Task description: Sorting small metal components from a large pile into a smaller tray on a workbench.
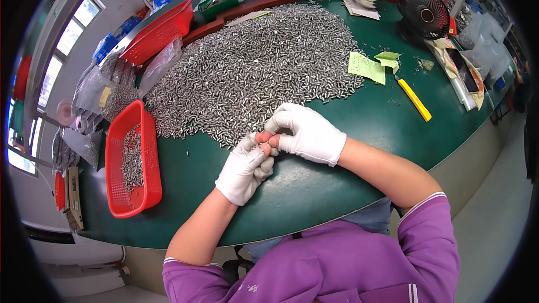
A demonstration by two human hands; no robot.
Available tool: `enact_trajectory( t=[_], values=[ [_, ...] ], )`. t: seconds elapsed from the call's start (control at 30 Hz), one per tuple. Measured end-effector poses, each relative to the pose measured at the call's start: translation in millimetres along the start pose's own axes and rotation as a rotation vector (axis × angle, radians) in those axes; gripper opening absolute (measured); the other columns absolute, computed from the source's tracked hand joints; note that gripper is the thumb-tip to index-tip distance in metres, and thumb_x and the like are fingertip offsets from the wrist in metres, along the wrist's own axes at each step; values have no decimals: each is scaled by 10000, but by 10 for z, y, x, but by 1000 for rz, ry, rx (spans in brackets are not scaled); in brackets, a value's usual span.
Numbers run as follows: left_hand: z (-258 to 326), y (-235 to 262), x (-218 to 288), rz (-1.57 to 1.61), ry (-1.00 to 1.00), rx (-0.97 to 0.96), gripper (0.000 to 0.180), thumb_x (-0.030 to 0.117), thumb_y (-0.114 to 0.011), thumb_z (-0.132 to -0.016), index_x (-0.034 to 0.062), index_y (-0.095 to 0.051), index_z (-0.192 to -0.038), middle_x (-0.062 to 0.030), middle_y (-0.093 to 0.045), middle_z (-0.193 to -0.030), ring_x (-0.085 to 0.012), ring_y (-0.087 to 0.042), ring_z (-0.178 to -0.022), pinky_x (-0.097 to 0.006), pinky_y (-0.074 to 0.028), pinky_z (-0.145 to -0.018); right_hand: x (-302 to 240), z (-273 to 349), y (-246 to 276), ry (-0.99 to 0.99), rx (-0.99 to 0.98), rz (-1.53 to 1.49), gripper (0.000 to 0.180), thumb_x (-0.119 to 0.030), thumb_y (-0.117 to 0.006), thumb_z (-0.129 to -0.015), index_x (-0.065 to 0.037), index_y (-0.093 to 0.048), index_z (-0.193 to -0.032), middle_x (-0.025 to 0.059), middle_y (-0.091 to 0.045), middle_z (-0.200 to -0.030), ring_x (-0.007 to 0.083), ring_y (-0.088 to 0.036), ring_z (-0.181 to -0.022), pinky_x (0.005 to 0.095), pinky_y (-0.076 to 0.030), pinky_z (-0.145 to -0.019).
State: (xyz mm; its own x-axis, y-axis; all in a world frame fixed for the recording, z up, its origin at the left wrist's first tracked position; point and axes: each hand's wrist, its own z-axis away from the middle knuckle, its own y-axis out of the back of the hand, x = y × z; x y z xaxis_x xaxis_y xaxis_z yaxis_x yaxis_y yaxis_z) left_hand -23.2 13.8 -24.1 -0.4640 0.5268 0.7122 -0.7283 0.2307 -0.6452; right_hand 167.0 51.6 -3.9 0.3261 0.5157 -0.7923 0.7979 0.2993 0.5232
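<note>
My left hand [245, 169] and my right hand [306, 134] meet at the near edge of a large pile of small metal pins [269, 56]. Both wear white gloves with bare thumb and fingertips. The fingertips of each hand are pinched together, touching the other hand's. What lies between them is too small or too covered to make out. To the left of my left hand stands a red perforated basket [151, 160] with a smaller heap of the same metal pieces inside. One loose pin [187, 153] lies on the green table between basket and hands.
A yellow utility knife [414, 100] and a green paper slip [367, 68] lie at the right. Behind them stands a black fan [424, 14]. Filled plastic bags [84, 143] and another red basket [160, 32] are at the left. A scale [73, 198] sits by the table's left edge.
</note>
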Motion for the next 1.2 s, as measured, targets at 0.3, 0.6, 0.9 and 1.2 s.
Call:
enact_trajectory(
  t=[0.3, 0.6, 0.9, 1.2],
  values=[
    [58, -50, 49, 27, 1, 114, 267, 347, -549, -911, 116, -553, -1046, -40, -580, -894, -113, -476, -613, -244, -396, -570, 232, -62, 79, 164, 157, 498, 134, -156, -667, -740, -167, -690, -871, 42, -598, -793, 264, -584, -784, 373, -477, -697],
    [48, -25, 49, 22, 14, 117, 258, 355, -522, -931, 118, -548, -1029, -15, -572, -873, -88, -513, -654, -230, -430, -609, 201, -86, 44, 173, 55, 726, 112, -217, -662, -742, -146, -670, -827, 59, -579, -787, 258, -574, -791, 396, -472, -684],
    [-21, 33, -20, 63, -9, -28, 117, 174, -605, -899, 129, -550, -991, -14, -581, -860, -55, -392, -569, -181, -313, -498, 29, -13, 19, 71, 26, -28, 134, -198, -656, -771, -120, -695, -872, 79, -593, -824, 257, -577, -824, 357, -472, -753],
    [43, -70, 41, 22, 16, 165, 231, 329, -544, -912, 110, -537, -984, -39, -551, -872, -108, -439, -597, -242, -369, -550, 205, -39, 93, 130, 188, 497, 113, -120, -654, -730, -144, -696, -833, 59, -607, -804, 269, -590, -786, 383, -486, -691]
  ],
)
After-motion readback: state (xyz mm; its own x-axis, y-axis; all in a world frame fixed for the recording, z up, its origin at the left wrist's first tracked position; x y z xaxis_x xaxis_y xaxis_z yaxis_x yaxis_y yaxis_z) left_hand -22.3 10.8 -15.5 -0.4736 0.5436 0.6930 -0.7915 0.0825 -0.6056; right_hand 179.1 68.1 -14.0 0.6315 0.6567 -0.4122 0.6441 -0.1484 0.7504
